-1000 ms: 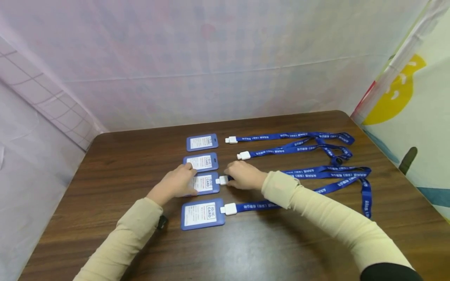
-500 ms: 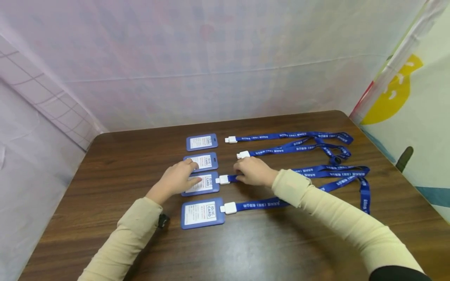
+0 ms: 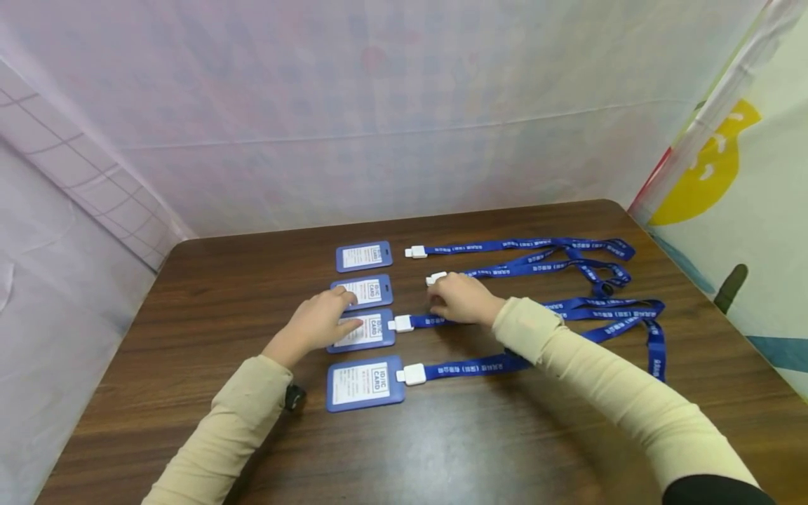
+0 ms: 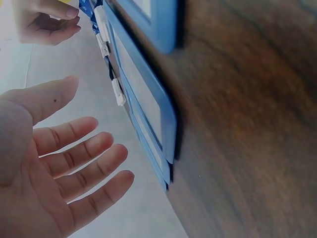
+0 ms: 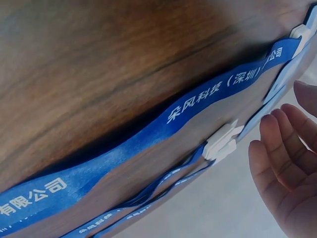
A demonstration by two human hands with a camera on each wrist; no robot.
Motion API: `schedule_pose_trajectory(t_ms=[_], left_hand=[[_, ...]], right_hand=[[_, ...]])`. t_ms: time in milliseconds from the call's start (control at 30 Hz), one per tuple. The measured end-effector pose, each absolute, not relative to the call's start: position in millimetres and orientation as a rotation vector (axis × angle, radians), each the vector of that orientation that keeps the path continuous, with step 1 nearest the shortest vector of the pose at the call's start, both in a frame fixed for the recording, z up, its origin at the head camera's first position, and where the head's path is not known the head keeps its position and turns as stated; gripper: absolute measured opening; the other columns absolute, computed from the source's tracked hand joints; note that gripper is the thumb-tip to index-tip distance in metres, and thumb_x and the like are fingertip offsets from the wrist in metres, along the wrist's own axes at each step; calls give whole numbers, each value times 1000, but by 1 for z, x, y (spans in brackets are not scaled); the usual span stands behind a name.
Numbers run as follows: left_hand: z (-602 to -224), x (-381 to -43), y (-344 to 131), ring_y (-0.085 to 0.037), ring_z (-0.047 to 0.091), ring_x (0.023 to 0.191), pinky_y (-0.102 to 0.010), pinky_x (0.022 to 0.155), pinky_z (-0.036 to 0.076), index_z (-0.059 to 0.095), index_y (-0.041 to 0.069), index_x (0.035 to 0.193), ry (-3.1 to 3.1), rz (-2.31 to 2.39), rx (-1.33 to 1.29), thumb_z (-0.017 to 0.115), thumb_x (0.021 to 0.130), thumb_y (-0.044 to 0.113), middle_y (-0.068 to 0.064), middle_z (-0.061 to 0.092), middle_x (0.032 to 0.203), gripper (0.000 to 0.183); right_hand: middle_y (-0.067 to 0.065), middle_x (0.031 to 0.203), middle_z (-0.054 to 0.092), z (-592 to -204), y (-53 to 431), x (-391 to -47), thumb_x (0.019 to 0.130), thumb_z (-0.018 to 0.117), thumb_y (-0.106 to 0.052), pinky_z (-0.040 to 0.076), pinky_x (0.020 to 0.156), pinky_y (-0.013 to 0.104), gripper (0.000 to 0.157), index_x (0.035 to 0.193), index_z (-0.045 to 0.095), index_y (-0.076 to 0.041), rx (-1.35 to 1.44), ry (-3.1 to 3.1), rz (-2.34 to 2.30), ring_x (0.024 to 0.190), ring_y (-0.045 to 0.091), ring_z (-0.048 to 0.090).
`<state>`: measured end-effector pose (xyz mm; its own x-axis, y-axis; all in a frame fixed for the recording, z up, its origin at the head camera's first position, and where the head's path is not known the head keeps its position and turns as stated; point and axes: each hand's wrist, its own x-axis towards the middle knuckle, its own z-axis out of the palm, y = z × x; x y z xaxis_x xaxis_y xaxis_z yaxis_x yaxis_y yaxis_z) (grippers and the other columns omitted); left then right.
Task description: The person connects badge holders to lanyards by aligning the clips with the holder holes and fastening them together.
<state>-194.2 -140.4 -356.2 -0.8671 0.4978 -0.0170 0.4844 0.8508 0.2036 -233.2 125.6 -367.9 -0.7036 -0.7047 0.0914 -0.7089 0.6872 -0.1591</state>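
In the head view, my left hand [image 3: 315,324] is over the second and third blue badge holders from the back. The left wrist view shows its fingers [image 4: 94,173] spread and holding nothing, apart from the holders. My right hand [image 3: 466,300] hovers near the white clip [image 3: 435,278] of the second lanyard [image 3: 533,268], partly covering it. Its fingers [image 5: 282,148] bend loosely with nothing between them in the right wrist view. The third badge holder [image 3: 381,338] and the nearest one [image 3: 365,384] each have a white clip at their right end. The second holder [image 3: 377,289] lies apart from its clip.
At the back lies another badge holder [image 3: 364,257], with a small gap between it and a lanyard clip [image 3: 416,252]. Blue lanyards [image 3: 606,308] spread across the right of the brown wooden table [image 3: 221,280]. Pale cloth [image 3: 391,168] hangs behind the table.
My right hand has left the third lanyard's clip and moved right, then slightly back toward the second clip. The left hand has shifted slightly back, uncovering more of the third holder.
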Motion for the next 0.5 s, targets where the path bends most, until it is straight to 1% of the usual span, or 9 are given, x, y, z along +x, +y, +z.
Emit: schedule_pose_trajectory(t_ms=[267, 400, 500], left_hand=[[-356, -195, -140, -27, 59, 87, -41, 70, 51, 60, 1, 109, 2956, 307, 781, 64, 84, 31, -11, 59, 102, 39], [-356, -195, -140, -27, 59, 87, -41, 71, 51, 60, 1, 109, 2954, 307, 778, 64, 84, 31, -11, 59, 102, 40], [-355, -195, -139, -27, 59, 88, -41, 71, 51, 60, 1, 110, 2953, 308, 774, 64, 84, 31, -11, 59, 103, 40]], right_hand=[[5, 81, 65, -370, 129, -242, 75, 72, -15, 52, 65, 34, 16, 89, 69, -6, 1131, -2889, 308, 73, 21, 62], [7, 83, 63, -370, 131, -246, 75, 72, -13, 53, 66, 36, 19, 92, 69, -5, 1132, -2854, 317, 75, 24, 62], [6, 83, 61, -372, 133, -251, 75, 72, -12, 53, 66, 37, 21, 95, 70, -5, 1121, -2836, 311, 75, 24, 61]])
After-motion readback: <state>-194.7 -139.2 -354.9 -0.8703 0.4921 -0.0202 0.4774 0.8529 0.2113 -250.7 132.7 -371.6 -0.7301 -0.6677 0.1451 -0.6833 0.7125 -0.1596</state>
